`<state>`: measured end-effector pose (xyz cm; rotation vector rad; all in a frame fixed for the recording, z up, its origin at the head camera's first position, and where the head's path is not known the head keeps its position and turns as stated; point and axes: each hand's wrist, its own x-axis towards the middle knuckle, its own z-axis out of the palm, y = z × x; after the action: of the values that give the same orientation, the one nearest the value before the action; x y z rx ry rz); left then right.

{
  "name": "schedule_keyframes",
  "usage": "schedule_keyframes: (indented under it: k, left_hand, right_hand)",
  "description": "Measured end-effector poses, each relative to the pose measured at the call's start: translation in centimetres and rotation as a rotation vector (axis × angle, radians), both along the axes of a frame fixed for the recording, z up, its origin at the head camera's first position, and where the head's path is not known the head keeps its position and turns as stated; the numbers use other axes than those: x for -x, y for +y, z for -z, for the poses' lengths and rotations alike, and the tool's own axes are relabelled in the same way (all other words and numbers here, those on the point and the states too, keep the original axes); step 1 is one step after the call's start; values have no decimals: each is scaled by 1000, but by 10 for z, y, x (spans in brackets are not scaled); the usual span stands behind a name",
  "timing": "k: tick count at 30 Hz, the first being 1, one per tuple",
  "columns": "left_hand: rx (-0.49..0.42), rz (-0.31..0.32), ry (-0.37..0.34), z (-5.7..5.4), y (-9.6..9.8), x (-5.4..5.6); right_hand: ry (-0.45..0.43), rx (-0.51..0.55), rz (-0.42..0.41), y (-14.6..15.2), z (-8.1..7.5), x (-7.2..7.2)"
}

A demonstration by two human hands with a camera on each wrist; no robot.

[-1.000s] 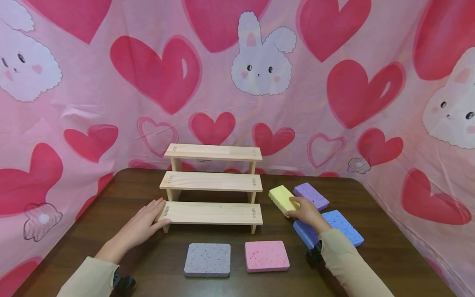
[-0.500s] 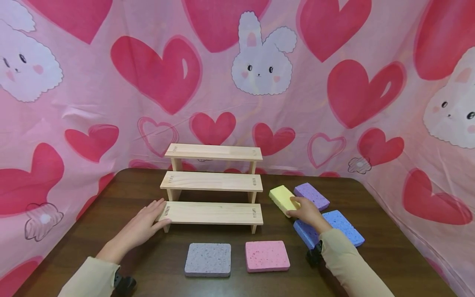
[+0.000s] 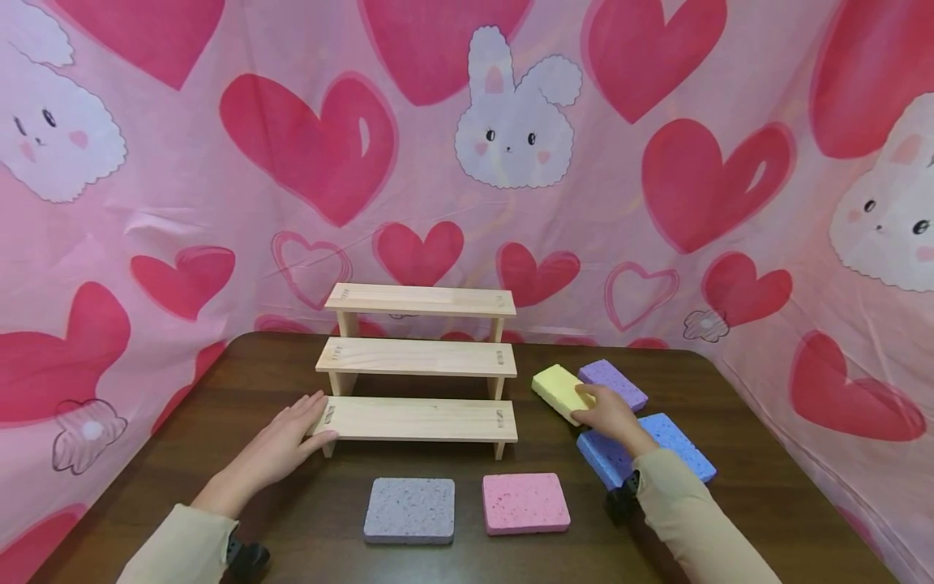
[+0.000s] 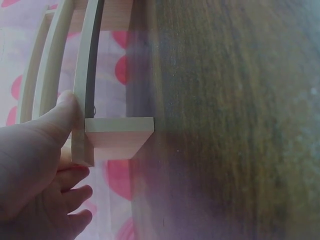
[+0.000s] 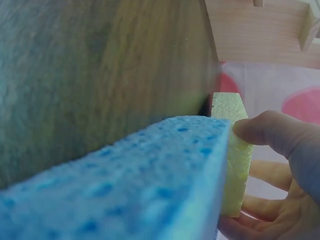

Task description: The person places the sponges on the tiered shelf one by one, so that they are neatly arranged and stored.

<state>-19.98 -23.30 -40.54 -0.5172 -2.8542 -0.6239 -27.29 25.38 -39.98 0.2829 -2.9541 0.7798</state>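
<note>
Rough, brick-shaped yellow sponge (image 3: 558, 391) in right fingers (image 5: 274, 174), near pale wooden stand (image 3: 423, 418)

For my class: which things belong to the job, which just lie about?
Seemingly in the job:
yellow rectangular sponge, held by the right hand
pale wooden three-tier stand, touched by the left hand

Apparently lying about:
grey rectangular sponge
pink rectangular sponge
purple rectangular sponge
blue rectangular sponge, perhaps two, partly hidden by right sleeve
</note>
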Motion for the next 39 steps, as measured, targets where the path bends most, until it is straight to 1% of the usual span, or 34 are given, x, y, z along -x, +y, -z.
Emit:
schedule_keyframes:
  k: [5,11,13,18,23,26,31,39]
  left_hand:
    - [0,-2,-3,-1,1,0]
    - [8,-9,-11,-2,1,-1]
    - [8,-9,-11,-2,1,-1]
    - [2,-12,-22,-1,0,0]
    - [-1,-10,-25,-2,0,-1]
    - [1,-7,-20,-3,0,-1]
    - [5,-9,-20,-3,0,-2]
    - [-3,-16,-46,-5,0,-2]
  right_hand:
    - [1,27,-7,4,-5,1]
    - [88,43,-61,8,-15,1]
    - [102,48,-71,8,-20,1]
    - [131,55,-73,8,-35,-3]
    - [193,50,-86,8,-50,-5]
    - [215,43,-95,9,-58,-3]
    - [222,53,-119,10,-73,0]
    - [242,75,-147,4,-97,6]
